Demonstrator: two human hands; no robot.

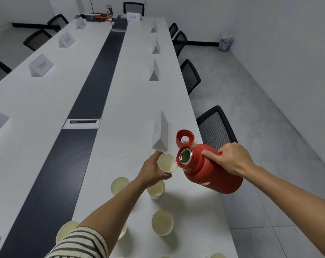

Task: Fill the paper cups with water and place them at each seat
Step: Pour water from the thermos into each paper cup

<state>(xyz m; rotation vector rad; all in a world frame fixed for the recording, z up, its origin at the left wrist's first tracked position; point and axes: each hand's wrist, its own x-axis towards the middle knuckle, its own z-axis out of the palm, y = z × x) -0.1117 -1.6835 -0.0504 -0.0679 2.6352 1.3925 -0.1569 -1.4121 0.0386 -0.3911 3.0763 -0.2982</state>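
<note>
Because I want the water to go straight in without a splash, I hold the paper cup [167, 162] up off the desk [131, 101] in my left hand [154, 171]. My fingers and thumb are wrapped round its wall, and its mouth leans toward the red flask [213, 174]. My right hand [231, 159] grips the flask across its shoulder and tips it so the open mouth points left in the frame, at the cup. The two meet just right of the frame's centre, low down. The cup's rim sits against the flask's lip, touching or nearly so; I cannot tell which. Nor can I tell whether water is running yet, as the cup's inside looks pale and plain.

The flask's cap [185, 137] lies open side up on the desk just above the flask, beside a folded name card [160, 131]. I judge it is parked there so both hands are free for pouring. The other cups [162, 222] stand upright in a loose cluster across the lower part of the frame, under and around my left forearm, close enough to take one after another. None stands at the seats running up the desk toward the top of the frame, so I reckon the filling is in hand and the placing is not yet begun.
</note>
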